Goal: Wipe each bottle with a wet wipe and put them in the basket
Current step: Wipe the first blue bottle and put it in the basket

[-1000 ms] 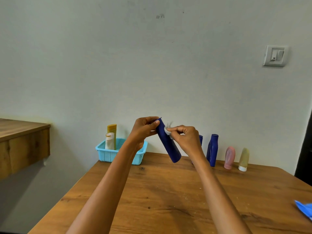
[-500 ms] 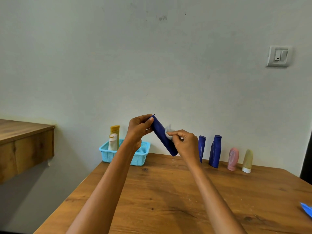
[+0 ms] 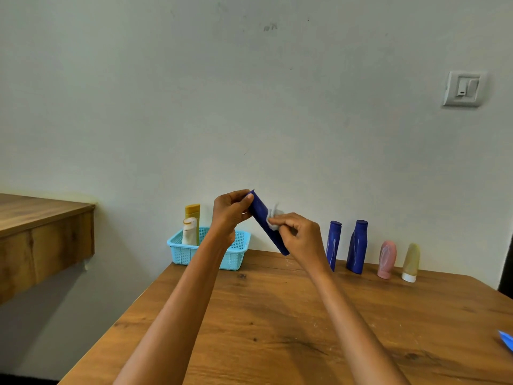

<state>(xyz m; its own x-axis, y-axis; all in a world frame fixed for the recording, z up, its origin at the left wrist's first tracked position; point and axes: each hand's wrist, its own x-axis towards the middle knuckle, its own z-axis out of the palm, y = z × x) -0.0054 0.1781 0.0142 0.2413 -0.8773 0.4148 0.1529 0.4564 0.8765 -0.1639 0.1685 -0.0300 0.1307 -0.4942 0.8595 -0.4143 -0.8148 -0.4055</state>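
Gripping the upper end of a tilted blue bottle (image 3: pixel 263 218) above the table (image 3: pixel 277 315), the left hand (image 3: pixel 229 215) steadies it. The right hand (image 3: pixel 299 234) pinches a white wet wipe (image 3: pixel 273 218) against its side. Left of them, the basket (image 3: pixel 230 255) holds two bottles.

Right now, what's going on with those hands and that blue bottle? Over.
Left hand grips blue bottle at top, tilted. Right hand presses wet wipe on it. Basket holds two bottles. Nothing in the way.
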